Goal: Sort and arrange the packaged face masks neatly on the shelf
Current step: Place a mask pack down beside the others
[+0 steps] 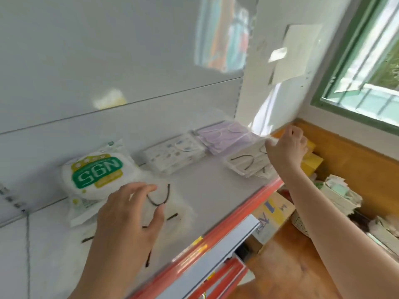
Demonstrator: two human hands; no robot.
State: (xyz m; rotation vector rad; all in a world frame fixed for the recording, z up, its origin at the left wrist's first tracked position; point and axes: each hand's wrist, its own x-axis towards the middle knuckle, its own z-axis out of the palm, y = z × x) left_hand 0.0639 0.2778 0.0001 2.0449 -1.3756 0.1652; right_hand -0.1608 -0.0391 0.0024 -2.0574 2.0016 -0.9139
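Note:
On the white shelf [211, 190] lie several mask packs. A green-and-white N95 pack [97, 173] sits at the left. In front of it lies a clear pack of white masks with black ear loops [172, 203]; my left hand [127, 219] hovers over it with fingers spread and slightly bent. Further back are a patterned white pack [174, 154] and a purple pack [224, 137]. At the right end my right hand [287, 145] pinches the edge of a white pack with black loops [246, 162].
The shelf has a red front rail [218, 231] and a white back panel [108, 61]. Below to the right are a cardboard box [272, 210], a white basket [300, 223], stacked goods [339, 193] and a wooden floor. A green-framed window [356, 72] is at the upper right.

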